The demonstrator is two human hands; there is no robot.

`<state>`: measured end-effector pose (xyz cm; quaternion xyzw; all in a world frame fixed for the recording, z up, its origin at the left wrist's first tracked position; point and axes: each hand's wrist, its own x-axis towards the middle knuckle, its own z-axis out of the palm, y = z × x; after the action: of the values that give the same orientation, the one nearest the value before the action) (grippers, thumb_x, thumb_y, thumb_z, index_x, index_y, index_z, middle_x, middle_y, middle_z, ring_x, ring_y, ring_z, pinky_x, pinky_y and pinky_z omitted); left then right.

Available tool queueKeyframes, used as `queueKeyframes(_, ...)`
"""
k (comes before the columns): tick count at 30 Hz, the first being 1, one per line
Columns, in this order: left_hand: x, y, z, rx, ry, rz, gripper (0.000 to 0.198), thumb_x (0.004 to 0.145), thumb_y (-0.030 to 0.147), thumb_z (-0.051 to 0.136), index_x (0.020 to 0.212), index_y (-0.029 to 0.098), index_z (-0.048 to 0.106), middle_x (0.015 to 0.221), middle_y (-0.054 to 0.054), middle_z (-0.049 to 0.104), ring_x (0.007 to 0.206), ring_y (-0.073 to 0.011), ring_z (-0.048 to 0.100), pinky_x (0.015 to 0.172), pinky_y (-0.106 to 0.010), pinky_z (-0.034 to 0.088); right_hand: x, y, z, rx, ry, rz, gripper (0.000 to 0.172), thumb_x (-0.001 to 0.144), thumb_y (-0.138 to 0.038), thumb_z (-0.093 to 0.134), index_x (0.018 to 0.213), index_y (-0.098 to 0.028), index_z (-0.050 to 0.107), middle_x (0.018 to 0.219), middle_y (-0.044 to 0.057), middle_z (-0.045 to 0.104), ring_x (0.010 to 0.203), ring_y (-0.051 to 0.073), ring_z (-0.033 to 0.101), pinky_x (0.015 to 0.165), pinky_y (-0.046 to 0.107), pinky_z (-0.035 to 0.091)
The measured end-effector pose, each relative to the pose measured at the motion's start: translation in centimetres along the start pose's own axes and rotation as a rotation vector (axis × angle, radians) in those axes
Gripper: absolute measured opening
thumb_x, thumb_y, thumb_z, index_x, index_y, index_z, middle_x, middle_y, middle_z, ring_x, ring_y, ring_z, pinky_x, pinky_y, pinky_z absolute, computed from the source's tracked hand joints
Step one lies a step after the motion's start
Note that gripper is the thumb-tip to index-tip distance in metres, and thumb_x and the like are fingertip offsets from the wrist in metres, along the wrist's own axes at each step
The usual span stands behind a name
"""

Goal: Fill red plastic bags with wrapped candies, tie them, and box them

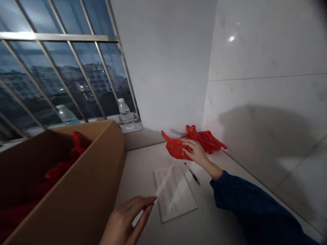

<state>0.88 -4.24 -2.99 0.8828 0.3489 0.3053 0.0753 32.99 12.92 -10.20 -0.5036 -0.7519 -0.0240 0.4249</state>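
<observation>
My right hand [194, 150], in a dark blue sleeve, reaches to the far corner of the white counter [138, 173] and its fingers close on a crumpled red plastic bag [176, 148]. A second red bag [206, 139] lies just behind it against the tiled wall. My left hand [127, 221] is low in front, fingers pinched on a thin white strip [153, 200] that is blurred. The strip hangs over a printed sheet of paper [175, 197]. A black pen [192, 174] lies beside the sheet, near my right wrist.
A large open cardboard box [84, 183] with red material inside fills the left. Two clear water bottles [125, 114] [66, 115] stand on the window sill behind it. Barred window at left, tiled wall at right.
</observation>
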Motion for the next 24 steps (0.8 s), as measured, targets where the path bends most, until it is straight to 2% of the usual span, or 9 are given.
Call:
queueKeyframes(4, 1.3, -1.7, 2.2, 0.023, 0.091, -0.09, 0.026, 0.098, 0.022, 0.05, 0.119, 0.028, 0.063, 0.105, -0.004, 0.071, 0.096, -0.0168, 0.068, 0.081, -0.026, 0.057, -4.9, -3.8, 0.4, 0.031, -0.055, -0.311, 0.031, 0.095, -0.02, 0.053, 0.125, -0.024, 0.061, 0.128, 0.007, 0.067, 0.123, 0.023, 0.057, 0.102, 0.045, 0.039)
queueKeyframes(7, 1.0, -2.9, 4.2, 0.092, 0.163, -0.141, 0.025, 0.098, 0.021, 0.049, 0.117, 0.025, 0.065, 0.116, -0.007, 0.067, 0.109, -0.0206, 0.063, 0.093, -0.035, 0.052, -9.0, -6.1, 1.2, 0.128, -0.141, -0.453, 0.013, 0.093, -0.02, 0.059, 0.101, -0.026, 0.068, 0.105, 0.001, 0.075, 0.118, 0.024, 0.06, 0.11, 0.05, 0.029)
queueKeyframes(9, 0.8, -3.3, 5.4, 0.158, 0.188, -0.189, 0.025, 0.097, 0.019, 0.05, 0.114, 0.025, 0.067, 0.117, -0.008, 0.067, 0.109, -0.0221, 0.062, 0.093, -0.038, 0.05, -10.5, -7.1, 1.3, 0.178, -0.127, -0.424, 0.008, 0.091, -0.023, 0.062, 0.085, -0.025, 0.066, 0.094, -0.001, 0.076, 0.109, 0.023, 0.064, 0.11, 0.051, 0.028)
queueKeyframes(12, 1.1, -3.1, 6.8, 0.283, 0.177, -0.244, 0.027, 0.096, 0.017, 0.051, 0.115, 0.025, 0.069, 0.117, -0.007, 0.069, 0.106, -0.0238, 0.063, 0.09, -0.04, 0.047, -10.9, -8.1, 0.8, 0.188, -0.038, -0.294, 0.018, 0.093, -0.025, 0.06, 0.075, -0.022, 0.061, 0.085, 0.001, 0.074, 0.092, 0.021, 0.065, 0.096, 0.044, 0.039)
queueKeyframes(15, 1.8, -2.9, 7.7, 0.351, 0.079, -0.259, 0.029, 0.095, 0.017, 0.052, 0.116, 0.026, 0.069, 0.119, -0.007, 0.07, 0.102, -0.024, 0.065, 0.088, -0.04, 0.044, -10.5, -9.0, 0.9, 0.119, -0.032, -0.129, 0.019, 0.095, -0.03, 0.056, 0.079, -0.021, 0.061, 0.079, 0.003, 0.069, 0.082, 0.021, 0.062, 0.079, 0.038, 0.042)
queueKeyframes(17, 2.0, -3.1, 8.2, 0.352, -0.013, -0.264, 0.028, 0.094, 0.017, 0.054, 0.115, 0.027, 0.07, 0.116, -0.005, 0.072, 0.099, -0.0249, 0.065, 0.087, -0.041, 0.042, -10.6, -9.6, 1.5, 0.055, -0.098, -0.054, 0.015, 0.094, -0.035, 0.059, 0.09, -0.021, 0.063, 0.085, 0.005, 0.069, 0.084, 0.024, 0.061, 0.077, 0.037, 0.042)
queueKeyframes(20, 1.6, -3.8, 8.9, 0.311, -0.066, -0.277, 0.022, 0.091, 0.018, 0.06, 0.107, 0.027, 0.073, 0.102, -0.004, 0.076, 0.094, -0.0262, 0.065, 0.088, -0.042, 0.04, -11.1, -10.3, 2.9, -0.014, -0.189, -0.037, 0.015, 0.09, -0.035, 0.064, 0.098, -0.022, 0.065, 0.092, 0.005, 0.07, 0.086, 0.025, 0.062, 0.078, 0.037, 0.041)
queueKeyframes(22, 1.2, -4.1, 9.1, 0.261, -0.051, -0.283, 0.017, 0.09, 0.019, 0.061, 0.099, 0.026, 0.074, 0.093, -0.003, 0.076, 0.091, -0.0253, 0.064, 0.091, -0.043, 0.038, -11.4, -10.5, 3.4, -0.03, -0.221, -0.079, 0.006, 0.092, -0.029, 0.063, 0.094, -0.024, 0.066, 0.09, 0.003, 0.07, 0.085, 0.024, 0.062, 0.076, 0.036, 0.039)
queueKeyframes(24, 0.8, -4.0, 9.1, 0.215, -0.027, -0.294, 0.013, 0.09, 0.02, 0.062, 0.093, 0.025, 0.074, 0.089, -0.002, 0.076, 0.09, -0.024, 0.064, 0.095, -0.044, 0.035, -11.6, -10.4, 3.4, -0.016, -0.216, -0.137, 0.009, 0.094, -0.022, 0.059, 0.089, -0.024, 0.066, 0.087, 0.001, 0.07, 0.083, 0.022, 0.062, 0.075, 0.035, 0.037)
